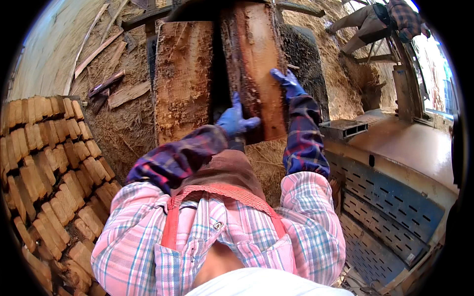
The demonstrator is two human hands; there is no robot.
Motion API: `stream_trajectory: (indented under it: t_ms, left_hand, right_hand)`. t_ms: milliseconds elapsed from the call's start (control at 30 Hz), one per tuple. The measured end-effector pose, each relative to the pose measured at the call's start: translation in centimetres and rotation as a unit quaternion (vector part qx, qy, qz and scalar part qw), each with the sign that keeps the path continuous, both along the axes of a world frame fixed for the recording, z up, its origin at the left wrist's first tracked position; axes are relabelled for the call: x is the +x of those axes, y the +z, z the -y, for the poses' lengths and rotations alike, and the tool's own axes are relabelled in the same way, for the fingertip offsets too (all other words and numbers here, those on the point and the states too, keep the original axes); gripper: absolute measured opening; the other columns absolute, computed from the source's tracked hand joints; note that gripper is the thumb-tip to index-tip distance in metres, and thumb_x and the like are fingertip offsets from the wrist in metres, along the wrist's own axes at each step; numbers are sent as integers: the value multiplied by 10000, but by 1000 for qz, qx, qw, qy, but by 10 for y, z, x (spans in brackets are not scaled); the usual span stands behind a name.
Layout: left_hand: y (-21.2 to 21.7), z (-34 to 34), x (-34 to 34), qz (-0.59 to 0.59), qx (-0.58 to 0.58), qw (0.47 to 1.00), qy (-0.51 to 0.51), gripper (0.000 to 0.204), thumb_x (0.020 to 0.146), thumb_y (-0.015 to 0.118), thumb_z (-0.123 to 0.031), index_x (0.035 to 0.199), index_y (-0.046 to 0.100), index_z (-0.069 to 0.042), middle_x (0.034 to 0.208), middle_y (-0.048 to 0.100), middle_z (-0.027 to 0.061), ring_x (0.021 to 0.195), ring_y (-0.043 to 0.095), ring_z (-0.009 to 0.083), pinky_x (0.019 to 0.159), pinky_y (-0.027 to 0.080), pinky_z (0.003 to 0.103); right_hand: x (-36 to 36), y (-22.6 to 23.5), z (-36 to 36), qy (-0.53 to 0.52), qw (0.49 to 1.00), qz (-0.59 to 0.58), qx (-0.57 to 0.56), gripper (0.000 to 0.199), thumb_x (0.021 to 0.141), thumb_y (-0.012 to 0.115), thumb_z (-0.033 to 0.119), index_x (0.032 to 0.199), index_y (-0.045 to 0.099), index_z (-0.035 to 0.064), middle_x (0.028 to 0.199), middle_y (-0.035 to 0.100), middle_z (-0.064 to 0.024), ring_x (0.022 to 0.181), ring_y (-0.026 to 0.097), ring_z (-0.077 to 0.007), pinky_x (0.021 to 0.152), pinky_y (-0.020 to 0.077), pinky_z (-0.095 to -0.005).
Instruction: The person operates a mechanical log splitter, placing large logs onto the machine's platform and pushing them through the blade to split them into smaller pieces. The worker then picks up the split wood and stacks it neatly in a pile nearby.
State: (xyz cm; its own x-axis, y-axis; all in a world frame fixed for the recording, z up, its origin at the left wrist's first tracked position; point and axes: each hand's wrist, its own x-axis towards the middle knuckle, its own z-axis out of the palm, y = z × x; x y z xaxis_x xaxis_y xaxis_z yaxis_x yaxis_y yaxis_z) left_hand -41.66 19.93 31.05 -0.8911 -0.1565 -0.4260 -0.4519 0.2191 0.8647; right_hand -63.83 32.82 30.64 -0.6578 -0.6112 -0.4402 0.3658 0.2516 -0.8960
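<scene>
slab (264, 64): between left hand (235, 121) and right hand (290, 84), darker along its left side
left hand: splayed, unclenched, touching the slab's lower left side
right hand: splayed, at the slab's right edge, farther up than the left hand
plank (182, 79): left of the slab, apart from it
stack (61, 197): at far left

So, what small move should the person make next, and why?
Perhaps close the left grip more firmly on the barky timber: it looks spread at the timber's lower left edge, while the right grip rests at the opposite edge, farther forward.
</scene>
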Motion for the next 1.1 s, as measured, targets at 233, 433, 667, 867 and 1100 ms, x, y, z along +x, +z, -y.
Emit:
stream_trajectory:
  t_ms: [233, 433, 667, 867, 1100]
  left_hand:
    - [-4, -55, 37, -92, 270, 957, 48, 1056, 710, 753, -252, 1410, -12, -53, 1168, 514, 148, 909, 567, 262, 718, 504, 345]
    - [-21, -129, 107, 239, 515, 824, -1, 655, 829, 569, -476, 1321, 376, -90, 1170, 515, 111, 1049, 518, 242, 787, 485, 421]
    - [7, -325, 78, 169, 609, 771, -78, 465, 909, 423, -506, 1149, 508, -116, 1022, 560, 37, 970, 538, 190, 880, 443, 329]
    - [108, -369, 58, -166, 354, 878, -276, 447, 869, 616, -163, 1256, 463, 1, 1207, 539, 102, 1128, 490, 190, 990, 376, 303]
    - [-12, -96, 94, -174, -144, 949, 218, 575, 751, 735, -272, 1165, 511, 59, 1142, 550, 157, 1003, 515, 261, 931, 382, 349]
  right_hand:
    - [35, 21, -38, 64, 997, -35, -7, 522, 799, 671, 338, 1177, 528, 7, 1042, 613, -82, 885, 579, -158, 815, 469, -296]
    - [174, 6, -243, -65, 993, -49, 91, 1074, 653, 792, 416, 1358, 188, -123, 1393, 302, -258, 1318, 278, -321, 1092, 214, -353]
    - [429, 38, -416, -442, 895, -52, -9, 972, 628, 813, 355, 1369, 301, -11, 1333, 425, -173, 1200, 430, -253, 1027, 330, -360]
    - [497, 21, -610, -734, 643, -18, -217, 531, 871, 593, 289, 1305, 424, 34, 1189, 545, -143, 1036, 537, -212, 883, 443, -338]
    - [351, -41, -529, -668, 691, -83, 264, 351, 837, 644, 314, 955, 607, -15, 816, 620, -77, 690, 555, -169, 618, 469, -315]
